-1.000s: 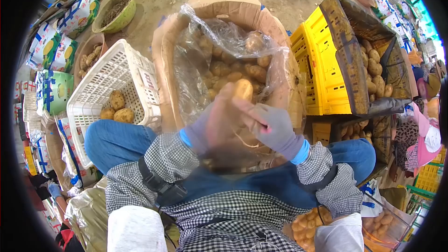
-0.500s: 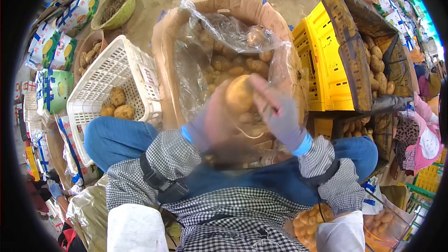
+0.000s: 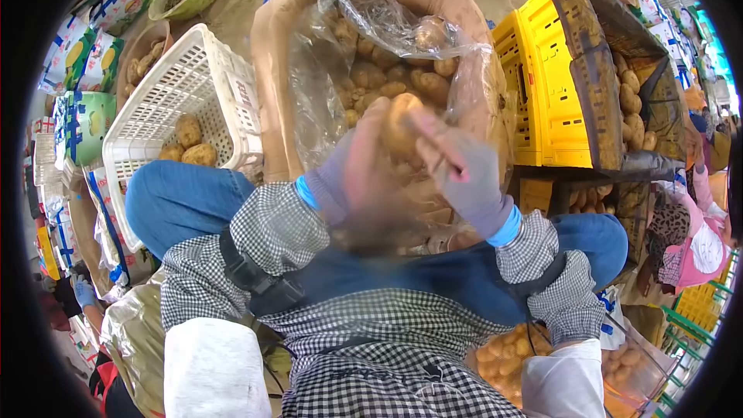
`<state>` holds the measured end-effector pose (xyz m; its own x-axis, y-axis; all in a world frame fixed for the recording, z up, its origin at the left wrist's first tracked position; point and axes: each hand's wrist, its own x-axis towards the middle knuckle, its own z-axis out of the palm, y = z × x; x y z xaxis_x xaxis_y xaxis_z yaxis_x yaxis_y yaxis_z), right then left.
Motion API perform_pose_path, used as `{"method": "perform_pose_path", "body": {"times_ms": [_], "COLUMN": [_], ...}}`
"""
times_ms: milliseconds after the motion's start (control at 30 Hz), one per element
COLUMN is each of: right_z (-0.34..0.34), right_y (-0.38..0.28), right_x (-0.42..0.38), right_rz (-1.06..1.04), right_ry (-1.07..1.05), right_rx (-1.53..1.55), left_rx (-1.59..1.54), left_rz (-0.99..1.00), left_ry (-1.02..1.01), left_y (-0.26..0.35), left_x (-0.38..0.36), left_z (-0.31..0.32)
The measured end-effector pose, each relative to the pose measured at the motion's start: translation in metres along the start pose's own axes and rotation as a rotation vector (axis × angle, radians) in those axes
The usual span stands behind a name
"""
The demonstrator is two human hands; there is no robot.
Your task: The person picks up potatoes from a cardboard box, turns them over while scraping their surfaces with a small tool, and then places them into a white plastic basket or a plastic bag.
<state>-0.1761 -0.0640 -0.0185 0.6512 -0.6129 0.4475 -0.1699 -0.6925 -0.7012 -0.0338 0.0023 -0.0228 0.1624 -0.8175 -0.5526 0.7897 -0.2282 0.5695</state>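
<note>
A yellowish potato (image 3: 401,128) is held between my two hands above a cardboard box (image 3: 271,85) lined with clear plastic. My left hand (image 3: 352,162), in a grey fingerless glove and smeared by motion, presses against the potato's left side. From the right, my right hand (image 3: 463,174), gloved the same way, has its fingers against the potato's other side. Many potatoes (image 3: 426,85) lie inside the box below and beyond my hands. One potato (image 3: 430,33) rests higher up, near the plastic's far edge.
A white crate (image 3: 166,97) with several potatoes stands at the left. Right of the box are a yellow crate (image 3: 553,85) and a dark-lined crate holding potatoes (image 3: 631,101). A person in pink (image 3: 689,240) is at the far right. A gloved hand (image 3: 83,292) shows at the far left.
The view has shifted a little, so the box and crates appear higher. Both hands still hold the potato, and the fingers of my left hand reach further up its side.
</note>
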Motion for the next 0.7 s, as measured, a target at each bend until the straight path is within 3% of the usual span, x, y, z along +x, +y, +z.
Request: {"method": "perform_pose_path", "body": {"times_ms": [33, 100, 233, 400, 467, 567, 633, 667, 700], "right_z": [-0.002, -0.007, -0.008, -0.006, -0.004, -0.002, 0.0, -0.002, -0.001], "right_y": [-0.004, -0.01, -0.001, -0.001, -0.003, -0.007, -0.007, -0.006, -0.006], "right_x": [-0.002, -0.004, 0.005, 0.001, -0.001, -0.01, -0.009, -0.002, -0.001], "right_rz": [0.052, 0.161, 0.339, 0.344, 0.177, 0.043, 0.115, 0.196, 0.191], "right_ry": [-0.103, -0.206, 0.044, 0.047, 0.026, -0.092, -0.082, -0.021, 0.012], "right_rx": [-0.022, 0.009, 0.334, 0.389, 0.273, 0.089, 0.119, 0.197, 0.215], "left_rx": [-0.041, 0.046, 0.055, -0.024, 0.142, 0.65, 0.673, 0.478, 0.359], "left_rz": [-0.155, -0.316, -0.244, -0.279, -0.015, 0.682, 0.656, 0.346, 0.173], "left_ry": [0.016, -0.237, -0.102, -0.338, -0.165, -0.2, -0.236, -0.208, -0.206], "left_y": [0.009, 0.028, 0.029, 0.037, 0.02, 0.005, 0.006, 0.013, 0.014], "left_x": [-0.001, -0.006, -0.015, -0.019, -0.021, -0.017, -0.008, 0.004, 0.007], "left_z": [0.003, -0.01, 0.011, 0.004, 0.009, -0.007, -0.022, -0.025, -0.026]}}
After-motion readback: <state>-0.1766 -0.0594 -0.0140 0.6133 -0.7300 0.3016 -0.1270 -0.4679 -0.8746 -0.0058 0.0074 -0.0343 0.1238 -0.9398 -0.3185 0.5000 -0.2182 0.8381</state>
